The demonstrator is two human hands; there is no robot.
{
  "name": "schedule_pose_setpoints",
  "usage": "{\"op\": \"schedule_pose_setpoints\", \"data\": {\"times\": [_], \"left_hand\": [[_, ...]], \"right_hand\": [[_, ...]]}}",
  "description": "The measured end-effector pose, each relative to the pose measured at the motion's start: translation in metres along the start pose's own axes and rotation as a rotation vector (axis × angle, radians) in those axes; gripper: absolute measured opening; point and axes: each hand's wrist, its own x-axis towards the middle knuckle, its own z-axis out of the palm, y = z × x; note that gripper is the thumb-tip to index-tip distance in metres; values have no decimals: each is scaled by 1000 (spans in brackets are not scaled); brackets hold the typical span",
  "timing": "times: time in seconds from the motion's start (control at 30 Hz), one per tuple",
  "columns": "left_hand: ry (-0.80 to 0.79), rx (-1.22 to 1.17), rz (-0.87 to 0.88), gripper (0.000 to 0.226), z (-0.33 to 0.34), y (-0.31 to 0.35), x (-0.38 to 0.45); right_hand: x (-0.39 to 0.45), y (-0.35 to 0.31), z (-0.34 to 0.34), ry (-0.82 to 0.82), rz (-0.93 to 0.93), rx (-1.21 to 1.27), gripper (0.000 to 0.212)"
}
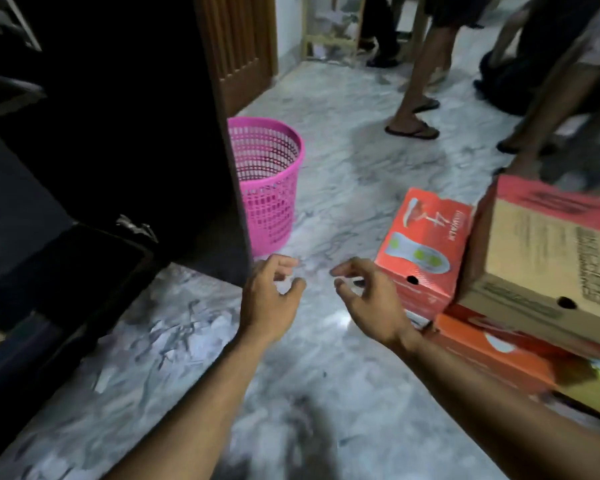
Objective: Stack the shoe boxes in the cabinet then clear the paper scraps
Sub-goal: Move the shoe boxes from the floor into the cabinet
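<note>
Head view: both hands, left point(269, 299) and right point(371, 299), hang loosely curled, holding nothing, near red shoe boxes point(421, 251) and paper scraps point(184, 334).

Dim room with a marble floor

Grey-veined white marble floor point(329, 161) runs from near to far, with a glare patch near the middle. A ribbed brown wooden door point(238, 46) stands at the far left, a white wall point(289, 22) beside it. A pale wooden frame point(329, 39) stands at the far middle; bystanders' legs point(426, 64) at far right.
</note>
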Motion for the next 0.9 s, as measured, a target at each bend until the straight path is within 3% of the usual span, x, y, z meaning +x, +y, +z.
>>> {"op": "schedule_pose_setpoints", "data": {"times": [0.17,0.27,0.4,0.53,0.63,0.73,0.9], "left_hand": [[-322,-71,-174,31,99,29,25],[-401,-99,-296,53,145,42,45],[-488,-130,-452,90,193,36,60],[-472,-322,-543,78,212,18,62],[-343,-429,-572,53,206,6,56],[-323,-489,-593,37,187,-7,44],[-309,-618,-606,27,137,-32,20]], "right_hand": [[12,53,-73,353,234,-61,37],[24,74,-83,327,449,-106,60],[44,88,-77,296,628,-118,70],[59,97,-73,303,735,-136,82],[52,102,-65,285,740,-170,84],[39,104,-61,265,694,-167,83],[26,113,-56,248,710,71,91]]}}
